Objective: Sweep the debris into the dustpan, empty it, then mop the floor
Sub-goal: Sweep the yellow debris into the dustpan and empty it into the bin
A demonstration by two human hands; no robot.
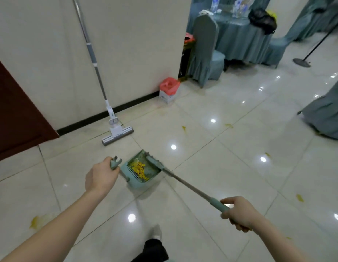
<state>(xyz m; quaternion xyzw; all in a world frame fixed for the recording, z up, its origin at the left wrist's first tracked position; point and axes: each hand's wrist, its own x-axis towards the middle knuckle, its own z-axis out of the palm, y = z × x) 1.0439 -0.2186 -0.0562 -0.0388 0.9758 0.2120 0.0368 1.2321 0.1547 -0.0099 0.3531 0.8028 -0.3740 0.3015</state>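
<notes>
A pale green dustpan stands on the tiled floor in front of me, holding a heap of yellow debris. My left hand grips the top of the dustpan's handle. My right hand grips the green end of the broom's long handle; the broom head rests at the dustpan's mouth. Yellow scraps lie scattered on the floor, one at the lower left, others to the right and further ahead. A white sponge mop leans against the wall.
A red-topped white box sits by the wall's corner. Teal-covered chairs and a draped table stand behind it, another covered chair at right. A black pole stand is at the far right. A brown door is left.
</notes>
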